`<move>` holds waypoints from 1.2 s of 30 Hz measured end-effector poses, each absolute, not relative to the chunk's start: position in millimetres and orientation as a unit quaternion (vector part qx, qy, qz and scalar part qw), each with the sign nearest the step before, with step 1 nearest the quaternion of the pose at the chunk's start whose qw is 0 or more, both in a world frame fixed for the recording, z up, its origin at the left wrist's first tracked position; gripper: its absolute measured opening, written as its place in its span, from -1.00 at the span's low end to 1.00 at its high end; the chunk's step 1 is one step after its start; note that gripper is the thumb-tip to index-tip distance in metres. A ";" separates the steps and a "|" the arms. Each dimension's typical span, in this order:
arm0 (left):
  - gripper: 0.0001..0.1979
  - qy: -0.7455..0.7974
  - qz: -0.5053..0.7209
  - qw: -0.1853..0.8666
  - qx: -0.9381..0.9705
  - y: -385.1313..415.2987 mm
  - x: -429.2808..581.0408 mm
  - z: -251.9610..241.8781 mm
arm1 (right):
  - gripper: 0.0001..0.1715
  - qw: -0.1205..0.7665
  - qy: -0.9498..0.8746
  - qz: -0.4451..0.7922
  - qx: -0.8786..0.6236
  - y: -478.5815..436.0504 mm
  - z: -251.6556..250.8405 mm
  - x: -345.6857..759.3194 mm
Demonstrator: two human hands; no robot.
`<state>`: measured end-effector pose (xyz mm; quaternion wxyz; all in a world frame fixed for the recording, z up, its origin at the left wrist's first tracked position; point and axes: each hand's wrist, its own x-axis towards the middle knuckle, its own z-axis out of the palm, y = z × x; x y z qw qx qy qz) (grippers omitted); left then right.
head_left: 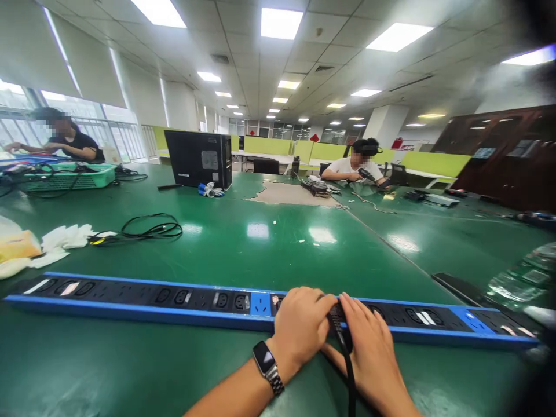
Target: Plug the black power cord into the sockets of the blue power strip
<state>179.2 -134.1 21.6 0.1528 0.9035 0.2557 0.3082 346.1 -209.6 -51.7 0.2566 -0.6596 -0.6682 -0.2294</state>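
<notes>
In a bright office (pixel 260 101), a glossy green table (pixel 226 243) is carrying a long, blue-edged black power strip (pixel 260 305) — left hand (pixel 299 325) pinching a black plug (pixel 337 320), right hand (pixel 374 347) resting straight-fingered there, grip unclear.

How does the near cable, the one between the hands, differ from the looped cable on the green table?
The near cable runs down to the picture's bottom edge in a gentle bend; the looped cable lies in loose coils.
The near cable's upper end sits between the left hand and right hand at the power strip; the looped cable lies beyond the power strip, away from both hands.
Both are black.
</notes>
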 end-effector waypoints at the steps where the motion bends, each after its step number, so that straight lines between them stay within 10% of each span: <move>1: -0.68 0.259 0.352 0.152 0.887 -133.7 173.1 24.4 | 0.01 0.252 -0.665 -0.237 -0.662 -209.4 -55.3 347.4; 5: -0.67 0.335 0.489 0.136 0.793 -116.8 93.2 39.6 | -0.02 0.242 -0.659 -0.232 -0.673 -207.3 -59.1 348.9; 11: -0.61 0.418 0.367 0.152 0.817 -83.3 -48.7 30.7 | -0.08 0.259 -0.647 -0.197 -0.689 -206.6 -55.0 339.1; 25: -0.61 0.374 0.264 0.145 0.877 -75.5 -53.0 28.5 | -0.37 0.337 -0.778 0.103 -0.520 -129.5 29.8 147.7; 36: -0.11 0.396 0.214 0.105 0.887 -76.7 -64.3 6.2 | -0.39 0.303 -0.833 0.084 -0.455 -108.1 23.2 128.0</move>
